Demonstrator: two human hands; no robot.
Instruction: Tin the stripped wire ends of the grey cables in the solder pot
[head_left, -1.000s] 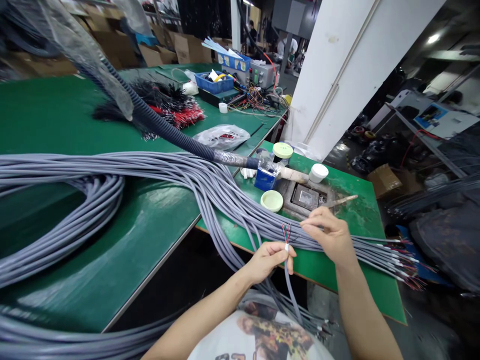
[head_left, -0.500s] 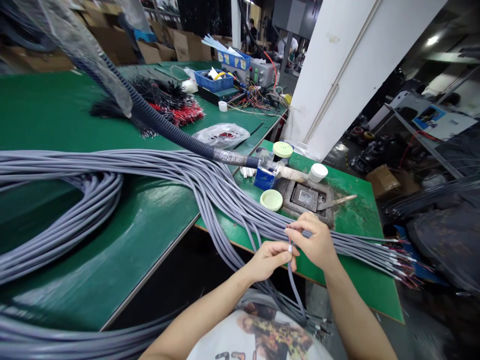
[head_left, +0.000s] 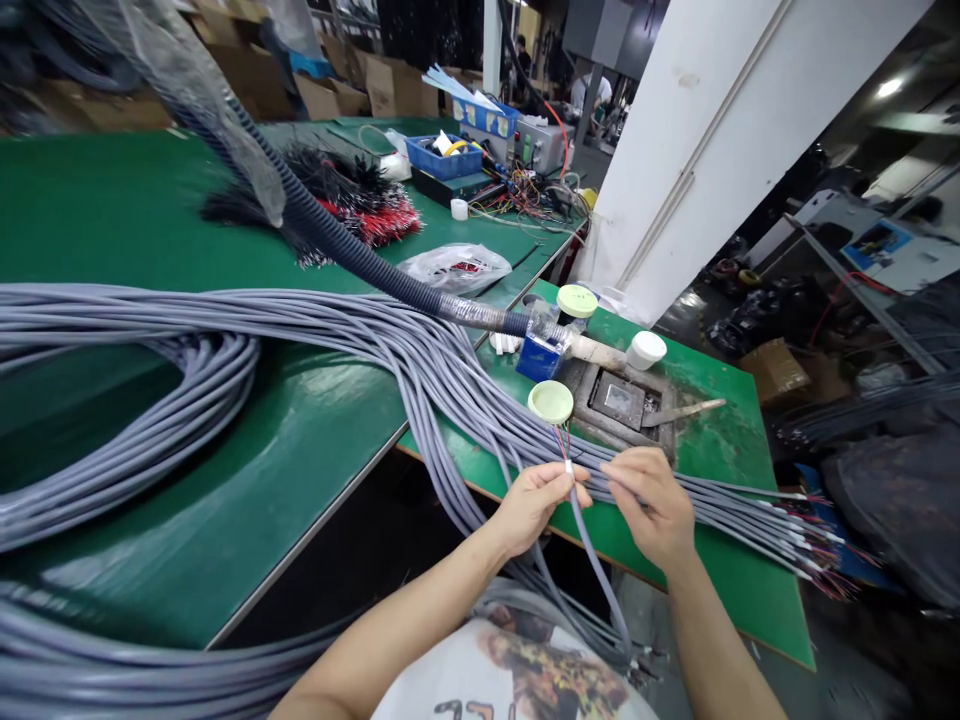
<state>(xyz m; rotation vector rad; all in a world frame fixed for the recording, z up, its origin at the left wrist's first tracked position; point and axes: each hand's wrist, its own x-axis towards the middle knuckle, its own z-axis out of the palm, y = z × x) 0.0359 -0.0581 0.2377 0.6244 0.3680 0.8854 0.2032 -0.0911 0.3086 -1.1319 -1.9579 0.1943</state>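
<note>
My left hand (head_left: 541, 502) pinches a grey cable (head_left: 589, 545) just at its white end sleeve (head_left: 568, 467). Thin coloured wires (head_left: 562, 440) fan out from the sleeve, pointing up toward a pale green round lid (head_left: 550, 402). To the right, my right hand (head_left: 651, 502) is apart from the cable, its thumb and fingers slightly spread with nothing visible between them. Behind both hands runs a thick bundle of grey cables (head_left: 450, 385), whose stripped wire ends (head_left: 814, 545) lie at the right.
A solder pot (head_left: 621, 398) with a flat strip (head_left: 686, 411) across it stands beyond my hands. Near it are a white round container (head_left: 646, 349), a yellow-lidded jar (head_left: 577, 301) and a ribbed hose (head_left: 360, 262) on a blue block (head_left: 540, 357). A white pillar (head_left: 675, 150) rises behind.
My right hand has come away from the wires and moved right, its fingers parting. The wires now stand fanned out above the sleeve. The left hand keeps its pinch. The view has shifted slightly.
</note>
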